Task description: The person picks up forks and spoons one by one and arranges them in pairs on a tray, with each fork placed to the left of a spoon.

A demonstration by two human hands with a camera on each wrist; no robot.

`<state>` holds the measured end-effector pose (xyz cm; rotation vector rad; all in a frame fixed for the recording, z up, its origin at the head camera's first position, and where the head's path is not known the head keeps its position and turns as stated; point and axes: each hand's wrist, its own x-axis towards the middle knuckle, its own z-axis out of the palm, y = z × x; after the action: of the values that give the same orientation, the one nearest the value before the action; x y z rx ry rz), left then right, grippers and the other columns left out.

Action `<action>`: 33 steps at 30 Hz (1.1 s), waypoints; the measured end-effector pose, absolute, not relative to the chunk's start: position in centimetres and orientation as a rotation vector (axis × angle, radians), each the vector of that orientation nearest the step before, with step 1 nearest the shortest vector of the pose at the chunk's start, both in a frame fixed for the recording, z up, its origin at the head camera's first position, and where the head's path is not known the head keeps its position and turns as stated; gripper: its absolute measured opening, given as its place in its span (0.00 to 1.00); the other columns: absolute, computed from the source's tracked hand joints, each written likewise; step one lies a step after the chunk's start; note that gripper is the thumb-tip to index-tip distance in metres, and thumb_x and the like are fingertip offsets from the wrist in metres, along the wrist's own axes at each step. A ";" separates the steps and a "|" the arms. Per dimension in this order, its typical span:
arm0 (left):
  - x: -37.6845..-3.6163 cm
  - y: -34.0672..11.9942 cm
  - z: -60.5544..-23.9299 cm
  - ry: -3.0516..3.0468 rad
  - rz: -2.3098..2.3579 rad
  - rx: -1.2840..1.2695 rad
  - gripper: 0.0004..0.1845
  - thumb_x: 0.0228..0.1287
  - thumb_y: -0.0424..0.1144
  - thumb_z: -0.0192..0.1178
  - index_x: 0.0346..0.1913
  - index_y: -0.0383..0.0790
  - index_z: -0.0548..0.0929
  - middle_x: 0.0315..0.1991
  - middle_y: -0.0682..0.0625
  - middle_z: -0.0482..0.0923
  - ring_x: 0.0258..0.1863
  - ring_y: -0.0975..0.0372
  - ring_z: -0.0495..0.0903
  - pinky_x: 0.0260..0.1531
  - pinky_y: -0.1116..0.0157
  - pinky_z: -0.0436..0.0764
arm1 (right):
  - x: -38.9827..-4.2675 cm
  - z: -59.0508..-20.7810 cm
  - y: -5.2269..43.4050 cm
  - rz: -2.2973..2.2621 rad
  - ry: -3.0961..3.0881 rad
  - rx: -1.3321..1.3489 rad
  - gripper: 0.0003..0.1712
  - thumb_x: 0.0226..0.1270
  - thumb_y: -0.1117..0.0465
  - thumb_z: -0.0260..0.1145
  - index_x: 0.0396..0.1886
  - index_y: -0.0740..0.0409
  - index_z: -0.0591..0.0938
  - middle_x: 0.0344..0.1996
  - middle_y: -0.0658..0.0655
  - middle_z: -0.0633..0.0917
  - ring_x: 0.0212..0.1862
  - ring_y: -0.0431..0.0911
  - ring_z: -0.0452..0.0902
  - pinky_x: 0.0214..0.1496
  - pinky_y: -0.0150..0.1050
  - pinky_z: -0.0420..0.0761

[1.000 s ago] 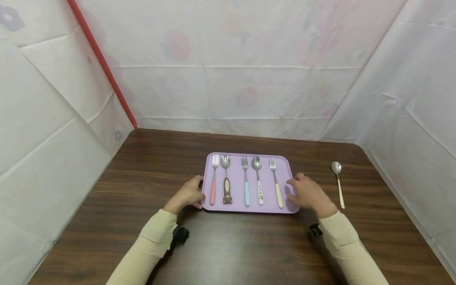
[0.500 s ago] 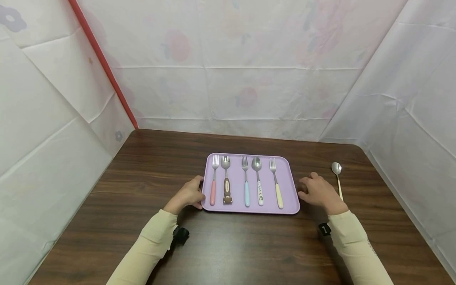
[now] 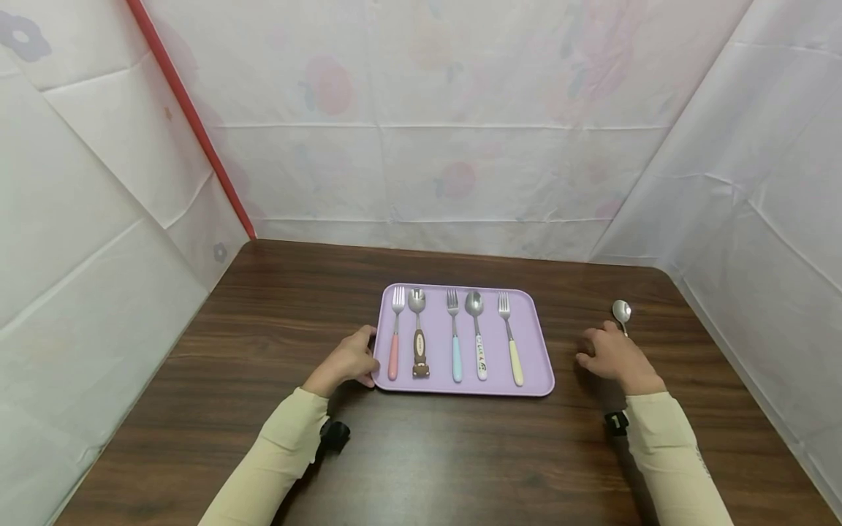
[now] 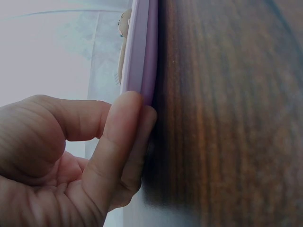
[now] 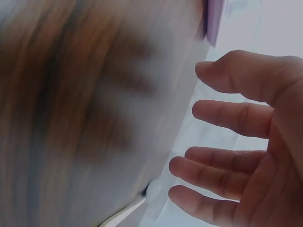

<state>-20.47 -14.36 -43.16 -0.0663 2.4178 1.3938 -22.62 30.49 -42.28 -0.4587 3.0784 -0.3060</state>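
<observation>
A lilac tray [image 3: 436, 343] lies on the table, bearing a pink-handled fork [image 3: 393, 354], a brown bear-handled spoon [image 3: 419, 351], a blue-handled fork [image 3: 456, 356], a spoon with a patterned white handle [image 3: 480, 354] and a yellow-handled fork [image 3: 515, 361]. My left hand [image 3: 345, 358] holds the tray's left edge, thumb and fingertips at the rim in the left wrist view. Away from the tray, over the table at right, my right hand [image 3: 615, 356] has spread fingers and holds nothing. Just beyond it lies a single spoon [image 3: 621, 311], its pale handle mostly hidden by the hand.
The brown wood-grain table [image 3: 283, 292] is enclosed by white patterned sheets [image 3: 421, 175] at the back and both sides. A red strip [image 3: 191, 117] runs down the back left corner. Each wrist carries a small black camera mount [image 3: 334, 435].
My right hand has let go of the tray's right side and moved right, now covering most of the loose spoon's handle. The left hand and the tray keep their places.
</observation>
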 end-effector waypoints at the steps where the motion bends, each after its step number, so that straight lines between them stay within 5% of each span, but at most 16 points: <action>1: -20.4 -14.3 -43.1 2.417 1.393 -0.069 0.38 0.44 0.15 0.52 0.65 0.27 0.58 0.26 0.38 0.70 0.14 0.56 0.76 0.14 0.62 0.83 | -22.6 -42.3 30.8 -0.312 3.072 -0.442 0.24 0.53 0.62 0.68 0.46 0.75 0.78 0.37 0.71 0.74 0.37 0.60 0.74 0.36 0.58 0.79; 14: -20.4 -14.3 -43.1 2.416 1.411 -0.065 0.38 0.44 0.15 0.51 0.64 0.27 0.57 0.26 0.38 0.70 0.14 0.55 0.76 0.14 0.62 0.83 | -22.5 -42.5 33.5 -0.285 3.021 -0.305 0.26 0.55 0.60 0.67 0.48 0.75 0.77 0.41 0.79 0.71 0.37 0.64 0.74 0.33 0.60 0.78; 22: -20.2 -14.4 -43.0 2.410 1.410 -0.084 0.39 0.44 0.15 0.52 0.65 0.27 0.57 0.25 0.38 0.69 0.14 0.55 0.75 0.14 0.62 0.83 | -22.3 -42.3 34.8 -0.332 2.989 -0.284 0.25 0.58 0.59 0.65 0.49 0.74 0.77 0.36 0.69 0.76 0.40 0.62 0.69 0.36 0.59 0.76; 33: -20.3 -14.4 -43.0 2.403 1.411 -0.084 0.39 0.44 0.15 0.52 0.65 0.28 0.57 0.25 0.39 0.69 0.14 0.56 0.75 0.15 0.62 0.83 | -22.3 -42.6 36.0 -0.338 2.961 -0.240 0.24 0.56 0.61 0.64 0.48 0.77 0.76 0.41 0.75 0.76 0.46 0.69 0.67 0.43 0.63 0.74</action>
<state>-20.27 -14.36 -43.00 -0.0843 2.4026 1.4113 -22.34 36.00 -42.57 -0.2402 2.9607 -0.3383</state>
